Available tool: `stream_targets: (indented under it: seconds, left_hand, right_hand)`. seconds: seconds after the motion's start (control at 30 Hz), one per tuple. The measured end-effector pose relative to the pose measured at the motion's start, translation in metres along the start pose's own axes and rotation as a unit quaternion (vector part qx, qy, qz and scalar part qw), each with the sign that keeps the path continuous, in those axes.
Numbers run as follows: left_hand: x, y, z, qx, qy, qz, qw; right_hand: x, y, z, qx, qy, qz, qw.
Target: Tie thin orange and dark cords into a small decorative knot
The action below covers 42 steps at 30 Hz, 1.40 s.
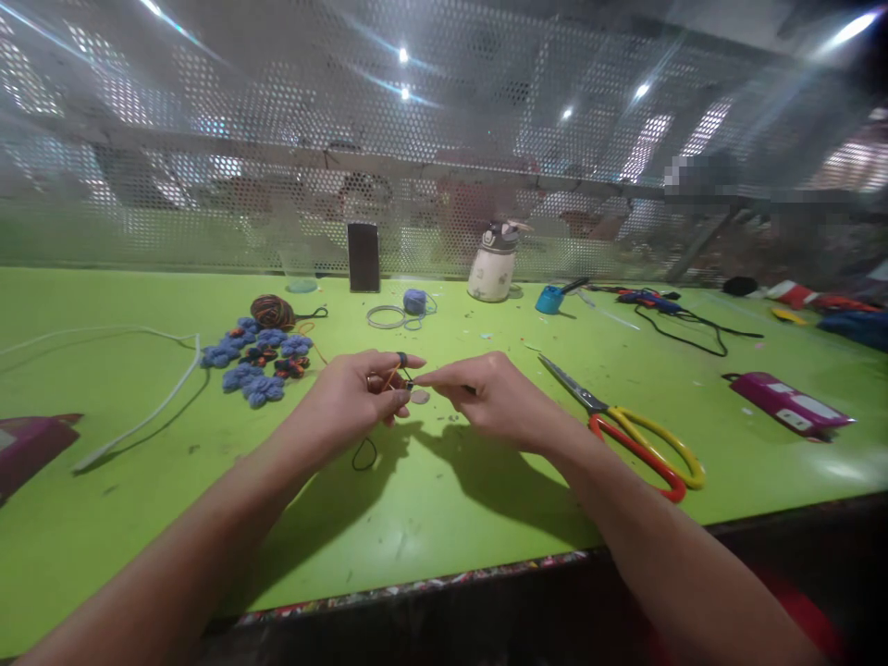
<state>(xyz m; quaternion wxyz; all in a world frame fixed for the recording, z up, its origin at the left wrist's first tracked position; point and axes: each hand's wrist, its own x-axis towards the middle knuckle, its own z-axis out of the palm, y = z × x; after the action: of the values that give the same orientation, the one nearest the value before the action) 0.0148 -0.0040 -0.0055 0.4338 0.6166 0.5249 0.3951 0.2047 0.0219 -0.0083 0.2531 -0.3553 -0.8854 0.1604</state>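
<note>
The yarn (403,359) sits between the 2 hands, looped dark around the left forefinger, its short stretch running steeply down towards the left thumb, so that the right forefinger points in almost square across it from the right. The left hand (351,393) is the nearer, grasping the yarn with curled fingers; the right hand (496,398) has its fingertips right at the yarn, though I cannot tell whether they pinch it or only touch. A dark tail (364,455) hangs below the left hand, and an orange strand (315,341) leads off left towards the multicoloured ball (272,312) beyond the crocheted flowers (256,384). On the green surface (450,509), the scissors (586,398) lie just beyond the right forearm, blades pointing away and left, handles towards the person.
</note>
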Motion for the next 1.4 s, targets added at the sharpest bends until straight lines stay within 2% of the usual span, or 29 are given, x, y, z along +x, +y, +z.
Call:
stream_targets:
  seconds: [0.1, 0.17, 0.27, 0.33, 0.4, 0.5, 0.57, 0.7, 0.8, 0.87, 1.03, 1.1, 1.17, 1.23, 1.4]
  left_hand:
    - [0.001, -0.001, 0.002, -0.012, 0.024, 0.002, 1.000]
    - [0.002, -0.002, 0.004, -0.025, 0.041, 0.011, 0.999]
    - [0.002, -0.003, 0.007, -0.022, 0.079, 0.048, 0.995]
    - [0.002, -0.004, 0.008, -0.008, 0.102, 0.082, 0.991]
    - [0.002, -0.005, 0.008, -0.017, 0.113, 0.098, 0.989]
    - [0.003, -0.006, 0.007, -0.080, 0.127, 0.094, 0.984]
    - [0.003, -0.007, 0.007, -0.101, 0.145, 0.102, 0.979]
    - [0.002, -0.008, 0.008, -0.071, 0.167, 0.132, 0.974]
    - [0.001, -0.008, 0.009, -0.088, 0.164, 0.126, 0.974]
    - [0.000, -0.007, 0.009, -0.119, 0.147, 0.118, 0.975]
    - [-0.001, 0.000, 0.000, -0.159, 0.111, 0.084, 0.977]
    - [-0.001, 0.003, -0.004, -0.138, 0.095, 0.076, 0.983]
    - [-0.001, 0.003, -0.009, -0.112, 0.069, 0.069, 0.989]
    - [0.000, 0.002, -0.013, -0.100, 0.037, 0.058, 0.993]
    - [0.001, 0.002, -0.023, -0.091, -0.053, 0.027, 0.994]
  right_hand:
    - [0.003, -0.001, 0.007, 0.091, 0.032, 0.049, 0.994]
    - [0.005, -0.004, 0.012, 0.183, 0.037, 0.103, 0.977]
    - [0.009, -0.008, 0.020, 0.331, 0.042, 0.196, 0.922]
    - [0.011, -0.009, 0.024, 0.412, 0.054, 0.229, 0.880]
    - [0.011, -0.011, 0.029, 0.478, 0.069, 0.231, 0.845]
    - [0.011, -0.013, 0.036, 0.544, 0.089, 0.204, 0.809]
    - [0.011, -0.015, 0.040, 0.568, 0.102, 0.193, 0.793]
    - [0.010, -0.019, 0.046, 0.586, 0.122, 0.195, 0.777]
    - [0.009, -0.021, 0.048, 0.579, 0.139, 0.177, 0.784]
    - [0.008, -0.021, 0.048, 0.557, 0.149, 0.152, 0.803]
    - [0.006, -0.013, 0.042, 0.434, 0.165, 0.088, 0.881]
    - [0.006, -0.007, 0.037, 0.351, 0.160, 0.061, 0.921]
    - [0.005, 0.000, 0.030, 0.250, 0.156, 0.003, 0.956]
    - [0.005, 0.005, 0.022, 0.160, 0.147, -0.082, 0.973]
    - [0.002, 0.008, 0.000, 0.045, 0.066, -0.150, 0.985]
